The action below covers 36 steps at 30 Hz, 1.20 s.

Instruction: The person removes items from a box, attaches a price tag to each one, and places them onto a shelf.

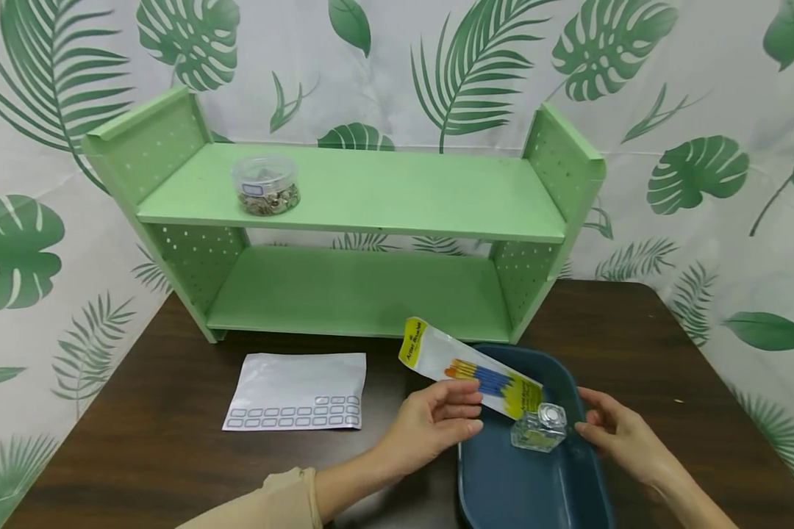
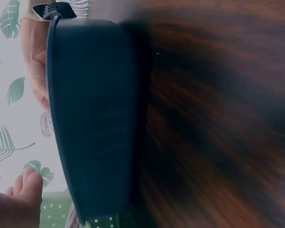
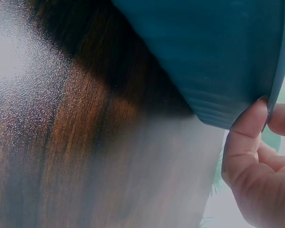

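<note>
A dark blue plastic bin (image 1: 512,488) stands on the right of the table. My right hand (image 1: 625,439) pinches its right rim between thumb and fingers, as the right wrist view also shows. My left hand (image 1: 430,420) hovers near the left rim, fingers extended and holding nothing; part of it shows at the lower left of the left wrist view. Inside the bin is a small clear glass bottle (image 1: 539,430) with a square body. A pack of paintbrushes (image 1: 479,373) in a clear and yellow sleeve leans over the bin's far left rim.
Behind the bin stands a green two-tier shelf (image 1: 370,290). A round clear tub (image 1: 266,185) of small brownish pieces sits on its upper board, at left. A white sheet of blue-framed labels (image 1: 298,389) lies on the dark wooden table (image 1: 165,448).
</note>
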{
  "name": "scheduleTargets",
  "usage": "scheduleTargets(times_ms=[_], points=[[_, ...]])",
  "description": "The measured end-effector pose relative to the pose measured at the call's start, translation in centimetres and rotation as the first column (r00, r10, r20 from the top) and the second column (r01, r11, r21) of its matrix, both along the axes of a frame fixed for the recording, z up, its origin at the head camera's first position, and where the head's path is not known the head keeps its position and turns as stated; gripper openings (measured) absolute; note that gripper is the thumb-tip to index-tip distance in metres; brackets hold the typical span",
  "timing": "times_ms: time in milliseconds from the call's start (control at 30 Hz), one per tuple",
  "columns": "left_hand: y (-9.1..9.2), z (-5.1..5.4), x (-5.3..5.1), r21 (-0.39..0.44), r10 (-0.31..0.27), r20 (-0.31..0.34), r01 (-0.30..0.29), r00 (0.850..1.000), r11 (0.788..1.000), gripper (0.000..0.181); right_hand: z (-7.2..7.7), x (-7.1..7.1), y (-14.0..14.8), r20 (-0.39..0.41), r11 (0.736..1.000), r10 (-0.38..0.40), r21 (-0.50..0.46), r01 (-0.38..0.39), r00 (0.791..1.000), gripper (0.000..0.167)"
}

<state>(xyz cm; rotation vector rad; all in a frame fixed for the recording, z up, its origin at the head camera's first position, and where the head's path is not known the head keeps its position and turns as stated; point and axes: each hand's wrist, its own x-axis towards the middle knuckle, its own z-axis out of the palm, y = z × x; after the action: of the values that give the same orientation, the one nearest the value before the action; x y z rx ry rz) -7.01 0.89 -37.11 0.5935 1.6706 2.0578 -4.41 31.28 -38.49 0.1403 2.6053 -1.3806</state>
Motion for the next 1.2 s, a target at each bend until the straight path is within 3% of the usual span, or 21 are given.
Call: scheduleTargets(times_ms=[200, 567, 1033, 1200], points=[[2.8, 0.0, -0.6, -0.041, -0.033, 0.021, 0.034, 0.999, 0.999, 0.043, -0.1, -0.1, -0.2, 0.008, 0.999, -0.004, -0.051, 0.004, 1.000, 0.056], [6.7, -0.8, -1.5, -0.172, -0.067, -0.088, 0.051, 0.994, 0.984, 0.044, -0.3, 0.1, -0.1, -0.021, 0.996, -0.014, -0.084, 0.012, 1.000, 0.055], [9.1, -1.3, -1.9, -0.339, -0.073, -0.211, -0.003, 0.975, 0.941, 0.043, -0.3, 0.0, -0.1, -0.041, 0.994, -0.011, -0.112, 0.007, 0.999, 0.054], [9.4, -1.5, -2.1, -0.404, -0.081, -0.278, -0.040, 0.957, 0.914, 0.040, -0.1, 0.0, -0.1, -0.018, 0.993, -0.015, -0.114, 0.012, 1.000, 0.055]])
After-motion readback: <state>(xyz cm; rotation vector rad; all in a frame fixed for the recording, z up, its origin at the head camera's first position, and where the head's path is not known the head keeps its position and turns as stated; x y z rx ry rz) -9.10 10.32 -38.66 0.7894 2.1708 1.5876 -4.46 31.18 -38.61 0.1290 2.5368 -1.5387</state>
